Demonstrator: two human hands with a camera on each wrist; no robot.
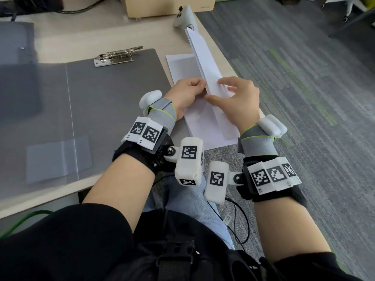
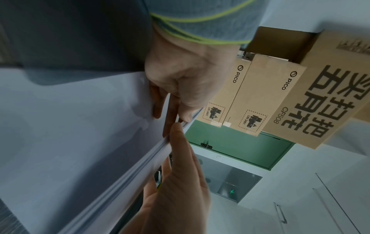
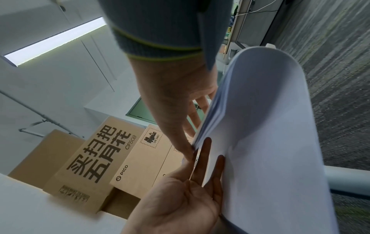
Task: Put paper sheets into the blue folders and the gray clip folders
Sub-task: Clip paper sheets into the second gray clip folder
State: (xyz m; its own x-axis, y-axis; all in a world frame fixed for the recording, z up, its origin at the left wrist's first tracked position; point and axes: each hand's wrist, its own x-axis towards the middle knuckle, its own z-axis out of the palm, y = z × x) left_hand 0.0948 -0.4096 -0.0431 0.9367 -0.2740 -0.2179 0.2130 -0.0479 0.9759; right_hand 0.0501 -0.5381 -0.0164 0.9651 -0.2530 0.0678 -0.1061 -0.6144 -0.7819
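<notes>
Upright between both hands, a thin stack of white paper sheets stood on its long edge over the right end of the desk, its far end reaching toward a white controller. The left hand pinched the near part of the stack, thumb on one face and fingers on the other, as the left wrist view showed. The right hand lay against the opposite face with fingers fairly straight and spread, thumb near the bottom edge. More white sheets lay flat on the desk beneath the hands, overhanging its front edge. Just left of them an open gray clip folder lay flat, its metal clip at the far edge and its clear cover spread to the left. Cardboard boxes appeared in both wrist views
</notes>
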